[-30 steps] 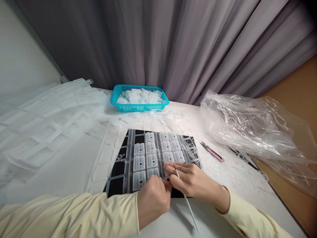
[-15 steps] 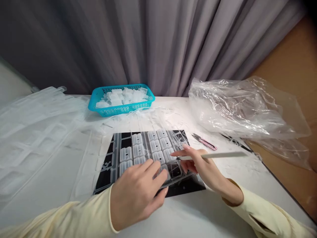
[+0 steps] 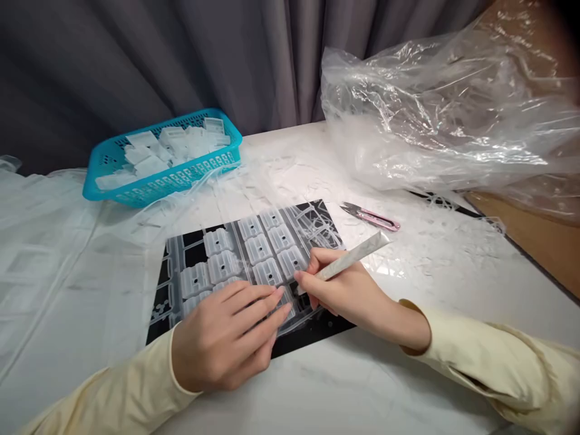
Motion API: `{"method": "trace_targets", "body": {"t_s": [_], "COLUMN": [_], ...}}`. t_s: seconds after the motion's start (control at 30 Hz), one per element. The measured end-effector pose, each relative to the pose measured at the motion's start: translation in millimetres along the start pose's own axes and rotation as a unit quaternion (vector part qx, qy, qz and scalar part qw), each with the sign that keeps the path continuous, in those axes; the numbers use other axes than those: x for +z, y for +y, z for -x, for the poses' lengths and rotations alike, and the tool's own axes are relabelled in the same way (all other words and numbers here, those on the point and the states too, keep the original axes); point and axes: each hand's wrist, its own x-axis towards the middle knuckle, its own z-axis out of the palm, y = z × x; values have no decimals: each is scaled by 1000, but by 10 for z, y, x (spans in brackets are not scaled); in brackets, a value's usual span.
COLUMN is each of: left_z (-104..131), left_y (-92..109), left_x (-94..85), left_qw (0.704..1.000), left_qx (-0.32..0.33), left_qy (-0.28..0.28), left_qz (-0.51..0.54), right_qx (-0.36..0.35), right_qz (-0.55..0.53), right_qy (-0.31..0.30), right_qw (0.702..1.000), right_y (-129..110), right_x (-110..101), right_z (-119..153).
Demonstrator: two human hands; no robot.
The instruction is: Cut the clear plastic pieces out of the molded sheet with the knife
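A translucent plastic frame (image 3: 248, 249) with rows of ribbed clear plastic parts (image 3: 266, 272) lies on a black mat (image 3: 312, 334). Several parts bear a dark dot. My left hand (image 3: 226, 338) rests over the frame's near side, fingers stretched out and fingertips on a part near the front edge; its thumb is mostly hidden. My right hand (image 3: 347, 290) is closed in a pinch around a slim pen-shaped tool (image 3: 356, 257) with a whitish handle. The tool's working end points down at the frame near the right-hand parts and cannot be made out clearly.
A blue basket (image 3: 181, 175) of loose clear parts stands back left. Pink-handled thread snips (image 3: 371, 216) lie behind my right hand. A large clear plastic bag (image 3: 430, 121) fills the back right. Plastic scraps (image 3: 435, 241) litter the right; more clear frames (image 3: 45, 241) lie left.
The view has tilted down and turned right. My right hand has gone from loosely spread fingers to a pinch on the tool, whose handle now stands steeper. My left fingers have straightened.
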Motion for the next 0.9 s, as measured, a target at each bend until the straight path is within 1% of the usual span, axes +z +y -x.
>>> {"method": "trace_targets", "body": {"t_s": [0.17, 0.37, 0.57, 0.73, 0.83, 0.9], "left_z": [21, -5, 57, 38, 31, 34], "left_y": [-15, -24, -23, -32, -33, -31], "left_x": [8, -11, 30, 15, 10, 9], "left_qw": [1000, 1000, 1000, 1000, 1000, 999], "left_qx": [10, 16, 6, 18, 18, 14], "left_qy": [0, -9, -4, -15, -23, -38], "left_qz": [-4, 3, 9, 2, 7, 14], "right_qx": [-8, -51, -79, -90, -110, -125], "right_qz": [-15, 27, 51, 67, 66, 69], "right_qy": [-14, -4, -28, -44, -58, -57], "right_qw": [1000, 998, 995, 993, 990, 988], "right_y": [8, -9, 6, 14, 25, 33], "right_x": [-3, -10, -14, -21, -19, -16], "right_z": [-5, 0, -6, -2, -3, -5]}}
